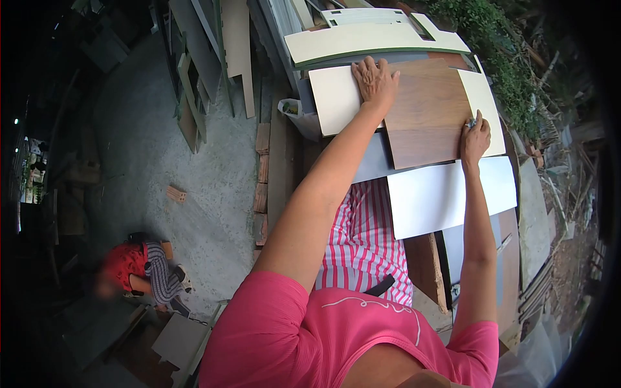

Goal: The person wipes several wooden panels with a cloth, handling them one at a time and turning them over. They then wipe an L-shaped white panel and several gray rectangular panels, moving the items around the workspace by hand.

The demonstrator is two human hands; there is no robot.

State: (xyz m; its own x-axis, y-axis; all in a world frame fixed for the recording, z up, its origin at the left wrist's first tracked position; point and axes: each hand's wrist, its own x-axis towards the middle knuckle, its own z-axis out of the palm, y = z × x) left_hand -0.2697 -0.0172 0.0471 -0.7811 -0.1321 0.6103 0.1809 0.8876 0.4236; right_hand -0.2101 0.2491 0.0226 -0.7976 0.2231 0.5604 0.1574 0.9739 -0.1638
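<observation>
A brown wood-grain panel point(427, 110) lies in front of me on a stack of sheets. My left hand point(376, 81) rests on the panel's upper left corner and a cream board point(335, 97), its fingers bent and slightly apart. At the panel's right edge, my right hand point(477, 137) is closed around a small grey-blue object point(471, 122), too small to name. Another cream sheet point(482, 103) sticks out on the right, under that hand. A white sheet point(427, 200) lies nearer to me, below the panel.
Cut cream boards point(381, 40) lie at the far end. Tall panels point(200, 58) lean at the left, near a white bag point(301, 116) and bricks point(262, 168). A person in red point(126, 262) bends down at lower left. Plants point(511, 71) grow at the right.
</observation>
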